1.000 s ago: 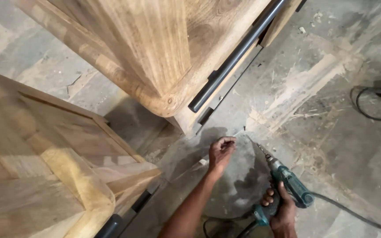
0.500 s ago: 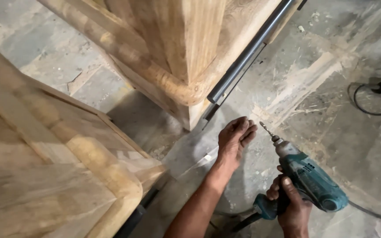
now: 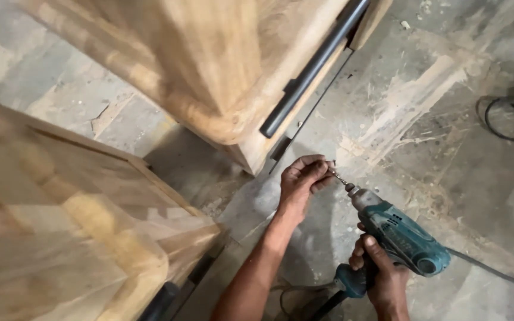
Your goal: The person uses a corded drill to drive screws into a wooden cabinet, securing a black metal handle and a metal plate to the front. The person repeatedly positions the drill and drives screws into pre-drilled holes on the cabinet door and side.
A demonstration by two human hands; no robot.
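At the near left a wooden panel [image 3: 60, 238] leans. The left hand [image 3: 301, 178] pinches the drill bit [image 3: 337, 176]; the right hand [image 3: 382, 273] wraps the teal drill [image 3: 400, 238]. Its long axis points far-left toward the wooden cabinet [image 3: 221, 71]. A trigger squeeze could likely catch those fingertips

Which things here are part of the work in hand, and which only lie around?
In use: left hand pinching the thin metal drill bit; right hand holding the teal corded power drill.
Lying about: black coiled cable; pale wooden furniture piece.
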